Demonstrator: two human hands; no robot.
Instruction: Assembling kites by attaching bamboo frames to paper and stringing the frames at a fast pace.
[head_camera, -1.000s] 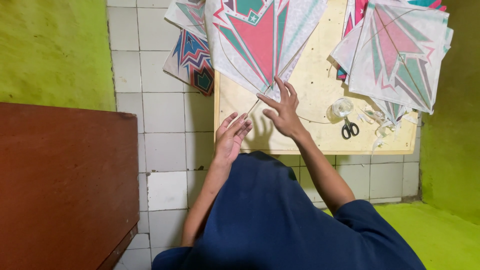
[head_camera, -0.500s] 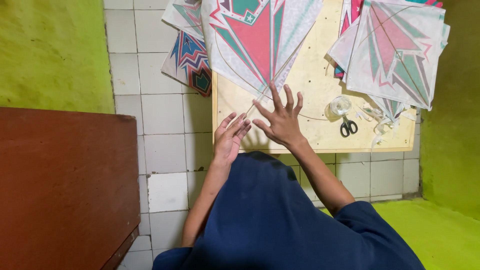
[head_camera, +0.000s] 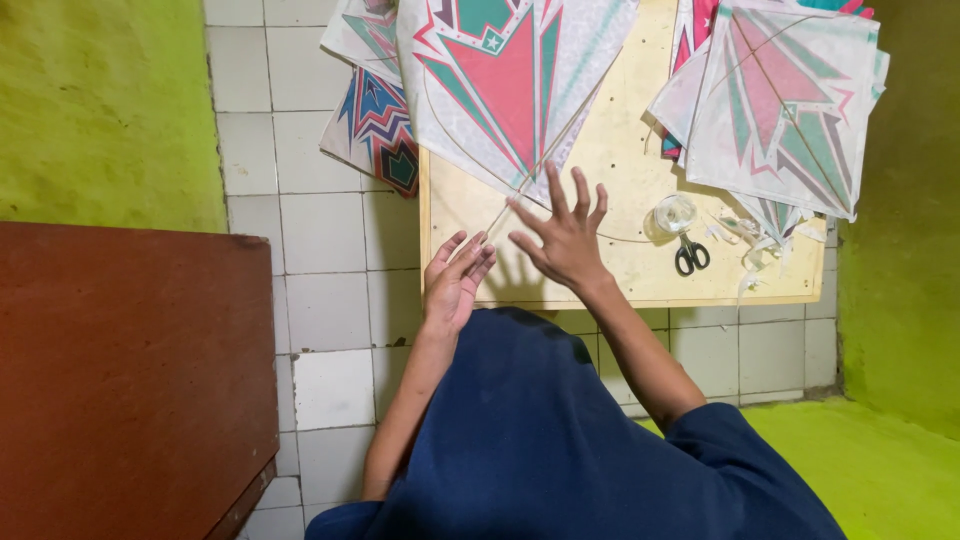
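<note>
Right hand: fingers spread wide and flat, holding nothing; fingertips just at the lower tip of the front kite, palm over the bare board.
Left hand: fingers straight and close together, gripping nothing; laid at the board's near left edge, beside the right hand.
Front kite: white paper with a red and green pointed pattern; lies on the far left part of the board, its lower tip pointing at the right hand, its thin stick reaching out toward the left hand's fingertips.
Board: pale wooden work surface, landmark for all entries; set on the tiled floor.
Scissors: black-handled, on the board, to the right of the right hand, well apart from it.
Tape roll: clear, on the board just beyond the scissors.
Kite stack: white, pink and green kites piled on the board's far right corner.
Floor kites: patterned kites off the board's left edge.
Change: the right hand sits a little nearer the board's middle than half a second ago; the front kite has shifted slightly left; the left hand is unmoved.
</note>
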